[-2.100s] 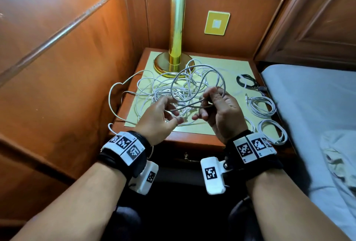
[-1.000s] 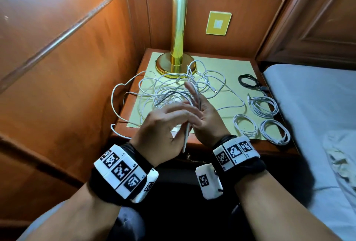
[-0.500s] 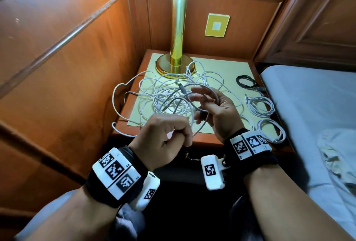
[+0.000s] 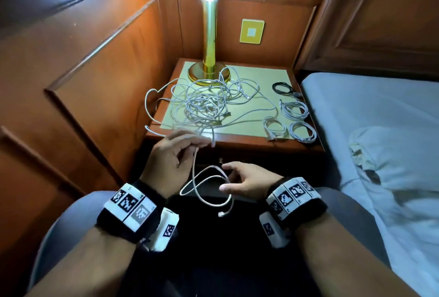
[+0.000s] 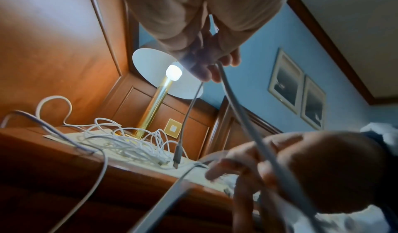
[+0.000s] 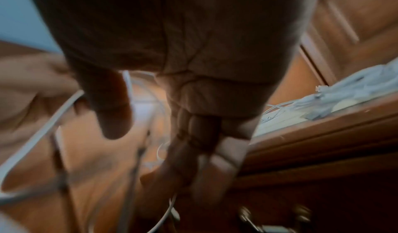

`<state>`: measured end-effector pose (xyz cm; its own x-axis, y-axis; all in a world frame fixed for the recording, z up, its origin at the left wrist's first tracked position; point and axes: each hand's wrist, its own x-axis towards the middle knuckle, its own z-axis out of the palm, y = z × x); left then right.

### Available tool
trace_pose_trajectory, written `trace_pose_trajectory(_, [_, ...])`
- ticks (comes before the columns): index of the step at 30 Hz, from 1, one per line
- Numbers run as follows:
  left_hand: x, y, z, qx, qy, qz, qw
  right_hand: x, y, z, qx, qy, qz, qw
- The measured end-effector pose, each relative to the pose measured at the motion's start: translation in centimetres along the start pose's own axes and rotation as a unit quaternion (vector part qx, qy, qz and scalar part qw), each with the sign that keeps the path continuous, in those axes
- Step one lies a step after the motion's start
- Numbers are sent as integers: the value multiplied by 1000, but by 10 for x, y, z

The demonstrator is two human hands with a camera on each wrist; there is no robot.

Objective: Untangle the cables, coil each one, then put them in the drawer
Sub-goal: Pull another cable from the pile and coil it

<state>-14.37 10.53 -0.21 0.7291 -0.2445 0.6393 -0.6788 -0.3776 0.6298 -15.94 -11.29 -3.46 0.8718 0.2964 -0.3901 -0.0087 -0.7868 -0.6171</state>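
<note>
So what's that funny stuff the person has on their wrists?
Each bare forearm wears a wide black wristband with white square tiles on top, printed with blocky black-and-white code patterns. Under each wrist hangs a small white camera box with one more code square on it. No sleeves, gloves or rings show.

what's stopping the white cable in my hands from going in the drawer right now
The white cable held by the left hand and right hand is not yet coiled, and the drawer in the nightstand front looks closed. Whether this cable is free of the tangled pile cannot be told.
</note>
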Motion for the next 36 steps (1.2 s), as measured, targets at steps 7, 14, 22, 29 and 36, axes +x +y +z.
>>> trace_pose_trajectory(7, [-32,32,8,-147,-82,-61,984,-35,1,20,92,202,-50,974])
trace_pose_trajectory(14, [-36,44,16,-255,-105,-149,950,-52,-6,17,238,134,-145,951])
trace_pose_trajectory(22, [-28,-2,0,-168,-88,-256,948,-75,-1,-39,763,174,-95,615])
trace_pose_trajectory(29, [-19,-29,5,-39,-7,-243,969,-73,16,-51,741,283,-88,602])
trace_pose_trajectory(36, [-27,8,35,-48,-155,-1,987,-46,13,-8,170,338,-78,922])
